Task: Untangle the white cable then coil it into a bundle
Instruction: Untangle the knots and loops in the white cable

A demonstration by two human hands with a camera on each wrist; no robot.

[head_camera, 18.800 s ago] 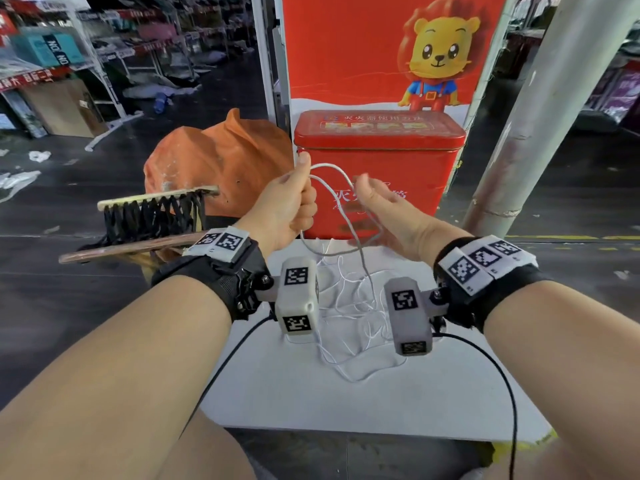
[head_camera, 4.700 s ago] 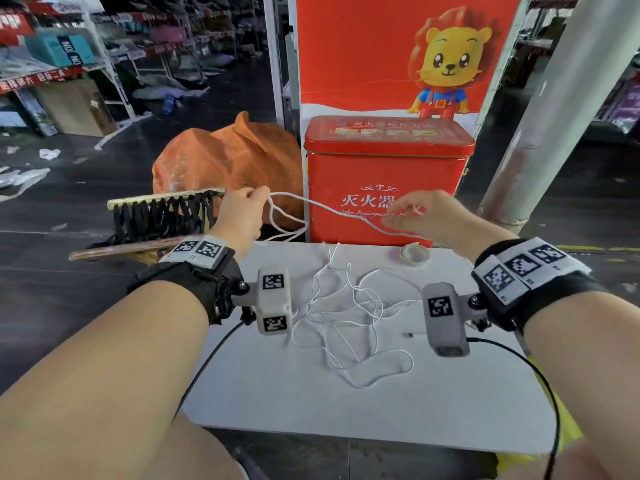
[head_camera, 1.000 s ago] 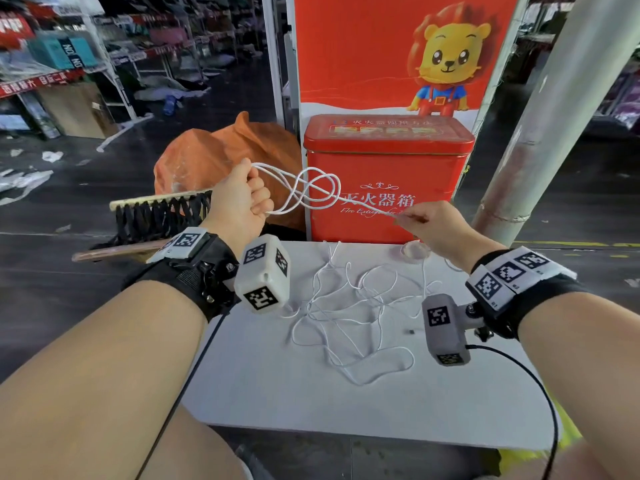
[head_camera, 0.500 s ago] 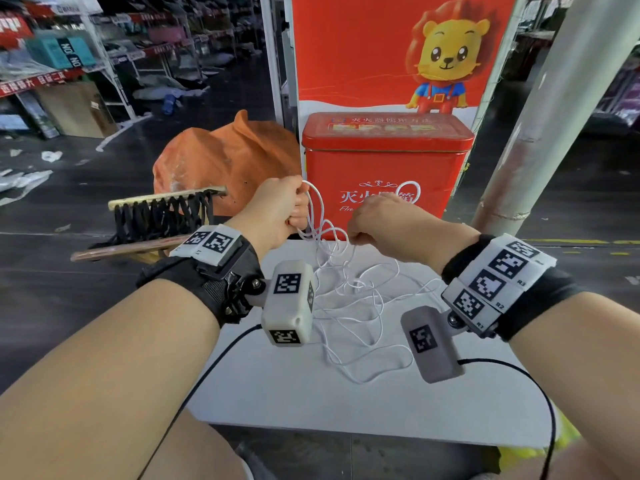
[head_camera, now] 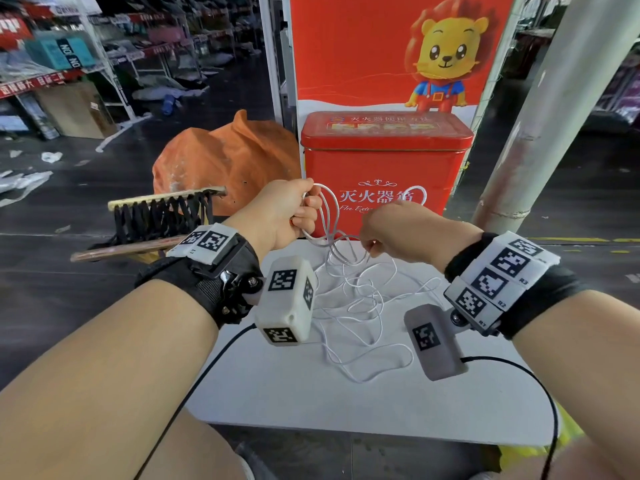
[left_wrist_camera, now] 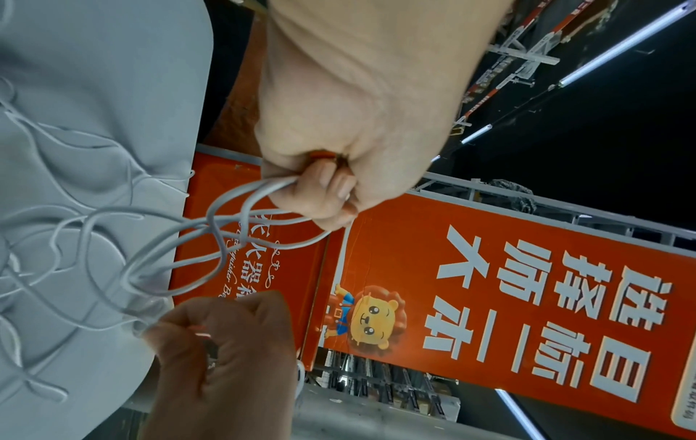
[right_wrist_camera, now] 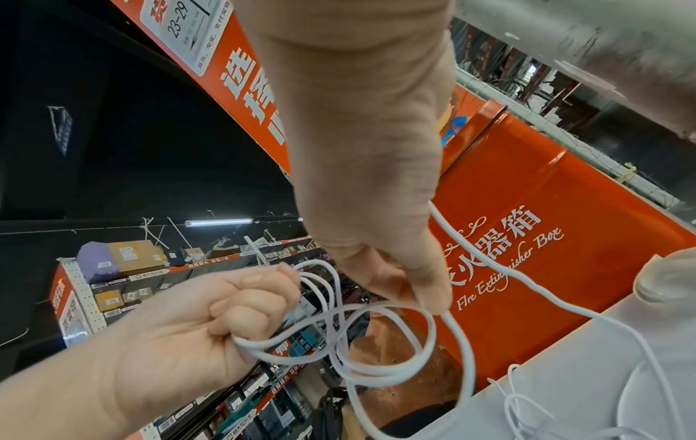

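Observation:
A thin white cable lies in a loose tangle on the white table. My left hand is raised above the table's far edge, fist curled round several loops of the cable. Close to its right, my right hand pinches a strand of the cable between thumb and fingers. From that pinch the strand runs down to the tangle. In the left wrist view the left hand grips the loops and the right hand sits just below them.
A red fire extinguisher box stands just behind the table. A roll of clear tape lies on the table near the box. An orange sack and a black-bristled broom are at the left, a grey pillar at the right.
Over the last second my right hand came in from the right toward the left hand, adding cable to the loops held there. In the last half second both hands barely moved.

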